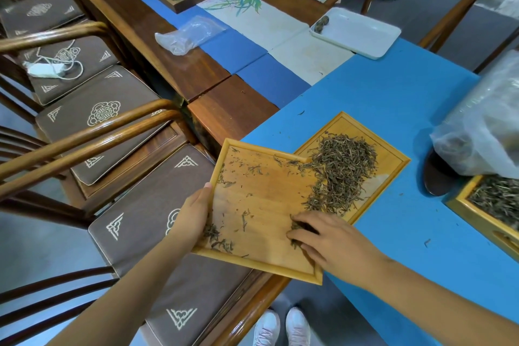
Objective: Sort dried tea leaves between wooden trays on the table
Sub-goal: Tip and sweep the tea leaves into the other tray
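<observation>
ideally, with the tilted tray [261, 205] gripped by the left hand [193, 212], stray tea leaves [342, 168] are swept gently by the right hand [323, 241], fingers loosely curled, onto the lower tray [393, 154].

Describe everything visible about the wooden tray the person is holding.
The held tray is a flat, rectangular, light wooden board with a low raised rim. It juts past the table edge, over a chair cushion, and its far corner overlaps a second wooden tray on the blue cloth. The left hand grips its left edge; the right hand rests fingers-down on its surface among leaves. Scattered tea leaves remain on it, and a thicker pile spills across onto the other tray.
</observation>
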Tool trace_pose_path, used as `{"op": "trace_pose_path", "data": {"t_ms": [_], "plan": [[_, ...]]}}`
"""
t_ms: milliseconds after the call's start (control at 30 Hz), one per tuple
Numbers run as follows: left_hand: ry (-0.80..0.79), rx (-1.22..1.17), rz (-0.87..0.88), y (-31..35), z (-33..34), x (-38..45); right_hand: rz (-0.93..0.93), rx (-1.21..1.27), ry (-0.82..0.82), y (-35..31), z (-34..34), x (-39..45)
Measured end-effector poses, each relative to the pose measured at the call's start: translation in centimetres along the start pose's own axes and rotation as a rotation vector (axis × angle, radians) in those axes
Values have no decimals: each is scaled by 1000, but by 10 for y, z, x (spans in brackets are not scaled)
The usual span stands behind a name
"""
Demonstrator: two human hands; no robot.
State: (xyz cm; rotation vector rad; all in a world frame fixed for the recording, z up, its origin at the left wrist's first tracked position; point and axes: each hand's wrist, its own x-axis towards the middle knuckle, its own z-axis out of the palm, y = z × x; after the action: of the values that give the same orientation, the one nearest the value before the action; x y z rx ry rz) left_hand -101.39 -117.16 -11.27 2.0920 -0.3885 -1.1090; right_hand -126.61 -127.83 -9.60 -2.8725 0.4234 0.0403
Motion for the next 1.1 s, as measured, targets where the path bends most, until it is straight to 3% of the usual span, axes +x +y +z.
{"op": "trace_pose_path", "data": {"t_ms": [800,1100], "plan": [[-12,52,-21,-3,-3,-7,398,216,65,70,6,42],[24,81,-20,-12,-9,-5,509,268,-4,71,5,44]]}}
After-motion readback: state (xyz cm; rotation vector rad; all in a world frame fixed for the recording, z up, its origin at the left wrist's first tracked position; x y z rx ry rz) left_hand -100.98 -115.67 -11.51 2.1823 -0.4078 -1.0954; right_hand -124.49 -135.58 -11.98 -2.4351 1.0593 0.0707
